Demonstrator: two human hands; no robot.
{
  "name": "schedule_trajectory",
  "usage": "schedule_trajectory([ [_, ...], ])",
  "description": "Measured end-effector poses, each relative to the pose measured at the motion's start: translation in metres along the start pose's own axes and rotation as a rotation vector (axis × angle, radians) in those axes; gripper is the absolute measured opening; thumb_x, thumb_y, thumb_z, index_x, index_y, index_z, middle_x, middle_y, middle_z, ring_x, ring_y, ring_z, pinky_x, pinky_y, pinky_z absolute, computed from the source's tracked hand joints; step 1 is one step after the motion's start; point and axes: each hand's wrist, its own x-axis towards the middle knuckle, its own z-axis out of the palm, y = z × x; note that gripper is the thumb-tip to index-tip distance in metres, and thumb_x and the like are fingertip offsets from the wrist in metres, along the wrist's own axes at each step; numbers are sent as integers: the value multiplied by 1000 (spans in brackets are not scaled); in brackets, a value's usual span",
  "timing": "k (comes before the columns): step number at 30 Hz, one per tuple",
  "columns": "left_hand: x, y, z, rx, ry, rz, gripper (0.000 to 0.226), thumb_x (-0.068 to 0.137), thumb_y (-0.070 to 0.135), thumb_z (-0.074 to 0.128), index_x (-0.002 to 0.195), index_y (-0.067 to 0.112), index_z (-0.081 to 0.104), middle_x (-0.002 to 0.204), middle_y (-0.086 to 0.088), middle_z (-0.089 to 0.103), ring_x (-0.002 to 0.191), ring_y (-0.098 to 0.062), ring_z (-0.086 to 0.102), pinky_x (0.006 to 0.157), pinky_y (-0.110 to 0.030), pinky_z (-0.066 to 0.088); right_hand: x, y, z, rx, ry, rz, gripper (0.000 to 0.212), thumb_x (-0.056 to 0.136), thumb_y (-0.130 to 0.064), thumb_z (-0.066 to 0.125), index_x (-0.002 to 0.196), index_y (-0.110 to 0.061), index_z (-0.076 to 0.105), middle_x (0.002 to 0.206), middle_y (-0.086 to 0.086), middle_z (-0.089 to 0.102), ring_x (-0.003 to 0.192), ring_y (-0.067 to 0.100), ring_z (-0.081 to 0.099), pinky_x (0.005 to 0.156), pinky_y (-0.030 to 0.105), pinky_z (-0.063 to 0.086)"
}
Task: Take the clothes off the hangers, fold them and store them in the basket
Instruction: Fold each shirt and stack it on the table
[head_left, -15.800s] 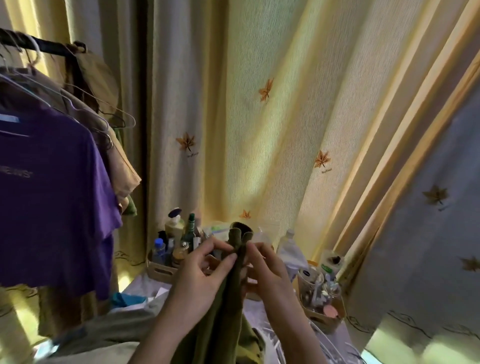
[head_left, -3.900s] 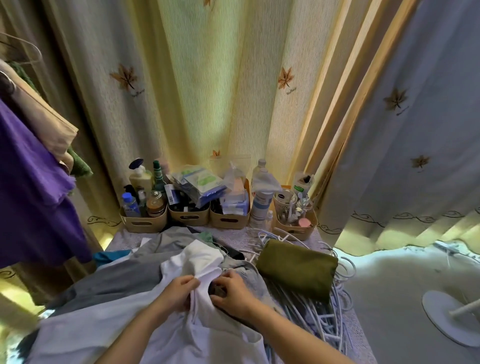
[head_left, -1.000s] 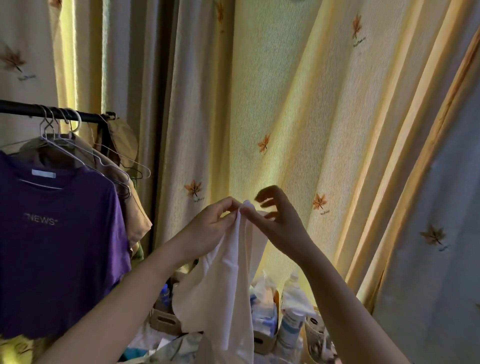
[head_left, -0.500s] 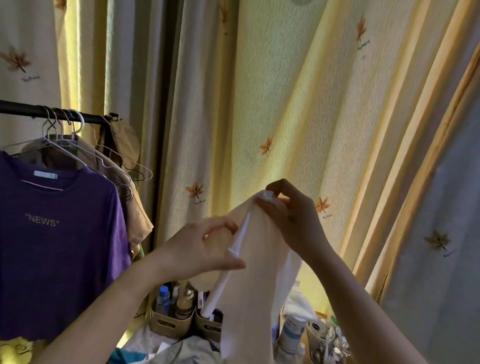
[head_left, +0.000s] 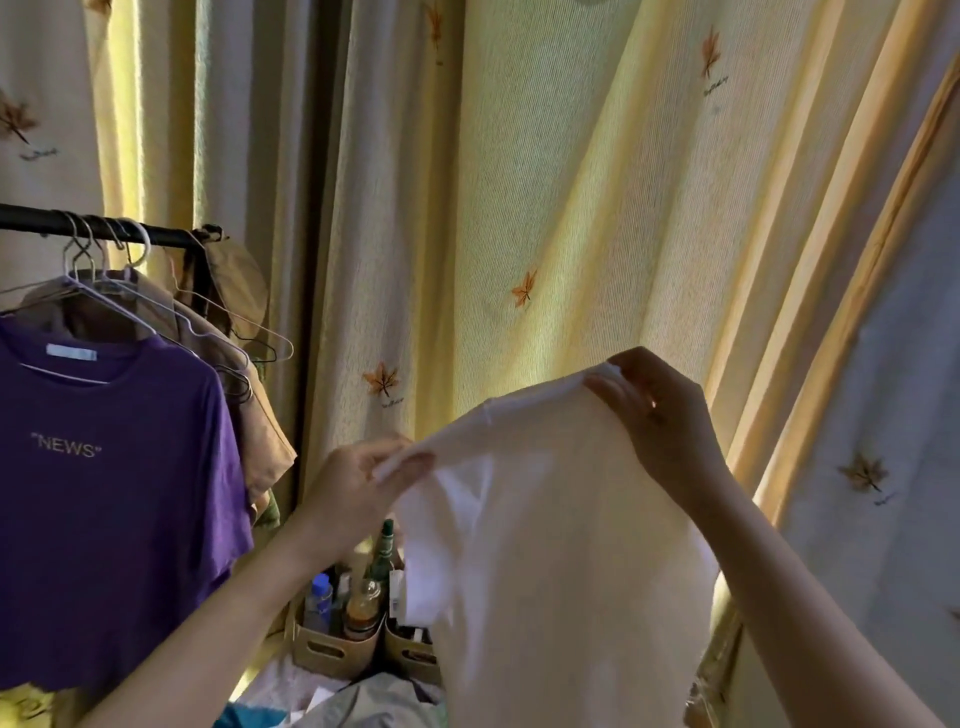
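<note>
Hanging in the air between both raised hands, a white garment spreads out in front of the yellow leaf-print curtain. The left hand pinches one upper edge of the cloth between thumb and fingers, low and toward the middle of the view. The right hand pinches the opposite upper corner, higher and further right, so the top edge slopes up from left to right. Below that edge the fabric drops loosely, covering most of the lower centre; whether it is a shirt or something else is hard to say from this side.

To the left, a purple T-shirt printed with "NEWS" hangs on a wire hanger from a dark rail, with a tan garment hanging just behind it. Well apart from the purple shirt, the white cloth touches nothing on the rail.

Beneath the left forearm, beige storage bins hold bottles against the curtain. A heap of grey and other clothes lies at the bottom edge, under the hanging white fabric.
</note>
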Motion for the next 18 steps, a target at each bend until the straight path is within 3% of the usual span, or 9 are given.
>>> schedule_trajectory([
  [3,8,7,-3,-35,66,94,18,74,40,64,77,25,74,72,5,70,67,-7,66,59,-17,51,-3,10,-4,21,-14,34,28,83,-50,55,83,-23,60,75,-11,61,65,3,53,58,13,38],
  [6,13,11,-3,-99,106,101,17,66,32,72,77,18,72,66,5,69,61,-5,64,55,-15,49,-5,14,-3,37,-38,67,18,84,-49,55,80,-31,56,71,-12,63,57,1,51,52,10,35],
  [9,9,13,-7,-116,60,81,35,59,38,78,83,15,67,72,5,71,67,-7,68,58,-19,55,-9,15,-1,84,-79,105,15,87,-47,52,81,-34,52,68,-18,66,51,-2,54,47,6,35],
  [13,9,17,-14,-265,-69,-63,81,40,55,88,104,18,56,92,0,70,82,-22,71,63,-32,59,-9,12,-1,137,-111,144,18,87,-51,48,82,-33,51,63,-15,66,47,-1,57,43,9,37],
  [14,10,13,-17,-342,-100,-133,84,43,57,87,110,18,57,96,-3,71,83,-23,71,65,-32,59,-8,10,-1,158,-105,150,19,87,-50,48,82,-32,51,61,-13,65,46,0,56,42,10,37],
  [15,8,15,-18,-466,-110,-223,73,56,59,80,114,19,60,98,-3,72,85,-20,70,69,-31,58,-5,8,-2,182,-91,153,20,88,-49,48,82,-30,52,59,-12,63,45,1,54,41,11,37],
  [17,0,-5,-17,-477,-163,-342,28,93,46,48,98,34,73,90,17,73,89,5,65,83,-22,51,0,5,-3,230,-41,156,23,90,-46,48,81,-25,53,56,-12,59,43,1,50,39,13,35],
  [18,-5,-18,-14,-420,-203,-404,42,102,33,34,89,44,72,83,31,69,88,18,59,90,-19,45,2,4,-3,246,-24,163,27,90,-45,48,82,-20,53,55,-11,57,43,1,48,39,13,35],
])
